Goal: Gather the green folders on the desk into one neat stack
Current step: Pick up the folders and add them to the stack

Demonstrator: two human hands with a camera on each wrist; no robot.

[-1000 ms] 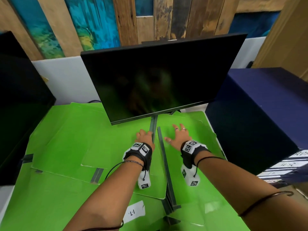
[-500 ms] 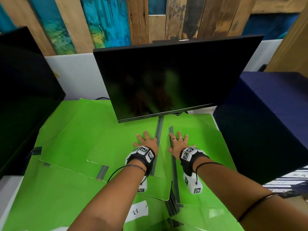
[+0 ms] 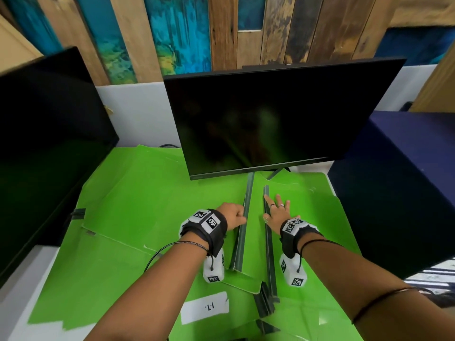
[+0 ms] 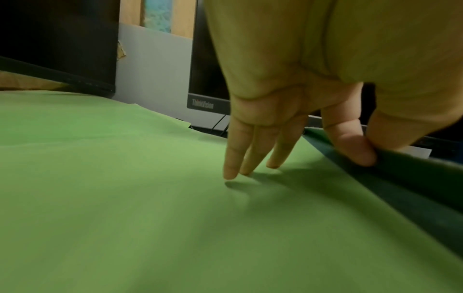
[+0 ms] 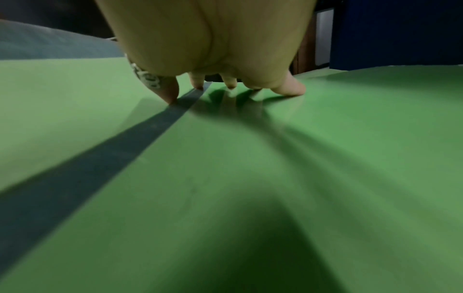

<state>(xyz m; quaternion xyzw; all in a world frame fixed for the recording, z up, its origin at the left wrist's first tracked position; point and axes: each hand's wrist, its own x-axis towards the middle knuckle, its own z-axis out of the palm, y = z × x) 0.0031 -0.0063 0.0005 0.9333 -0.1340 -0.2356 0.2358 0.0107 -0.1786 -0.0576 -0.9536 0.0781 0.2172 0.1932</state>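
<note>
Several green folders overlap across the desk: one at the left (image 3: pixel 147 193), one at the right (image 3: pixel 310 217), and a front one with a white "I.T." label (image 3: pixel 204 307). Two dark spine strips run side by side in the middle. My left hand (image 3: pixel 240 216) pinches the left spine (image 3: pixel 241 242) between thumb and index finger (image 4: pixel 350 146), while its other fingertips touch the green cover (image 4: pixel 125 178). My right hand (image 3: pixel 275 209) lies flat on the right folder, fingers spread (image 5: pixel 288 87), with the index finger along the right spine (image 3: pixel 269 254).
A black monitor (image 3: pixel 270 119) stands over the folders' far edge, its stand leg (image 3: pixel 275 173) just beyond my hands. A second dark screen (image 3: pixel 37 143) borders the left. A navy box (image 3: pixel 394 180) blocks the right. White desk (image 3: pixel 14 279) shows at the front left.
My left hand went from lying flat on the folder to pinching the left spine. My right hand drew in beside the right spine and stayed flat.
</note>
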